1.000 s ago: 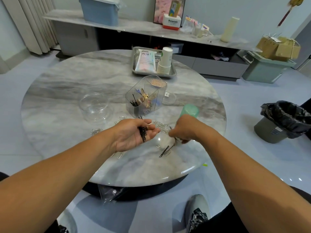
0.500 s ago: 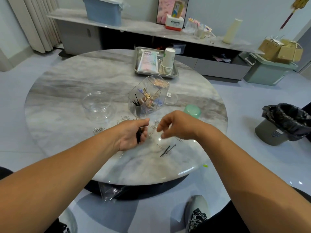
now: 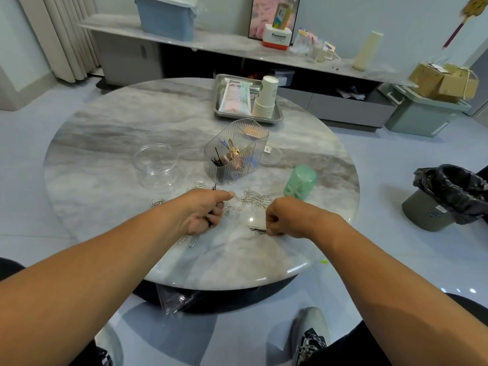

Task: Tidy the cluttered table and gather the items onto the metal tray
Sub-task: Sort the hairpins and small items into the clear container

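Left hand [image 3: 203, 213], fingers curled around a bundle of dark hairpins. Right hand [image 3: 281, 217], fingertips pinching loose hairpins [image 3: 257, 229] lying on the table [image 3: 105, 143]. Paper clips [image 3: 253, 200] scattered between the hands; organizer [image 3: 235, 154] beyond; tray [image 3: 219, 101] at far edge.

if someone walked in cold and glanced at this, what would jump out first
Two bare forearms reach in over the round marble table: the left hand grips a bunch of black hairpins, and the right hand pinches more black hairpins off the tabletop. Between them lies a scatter of silver paper clips, with a ribbed clear organizer just beyond and the metal tray at the far edge.
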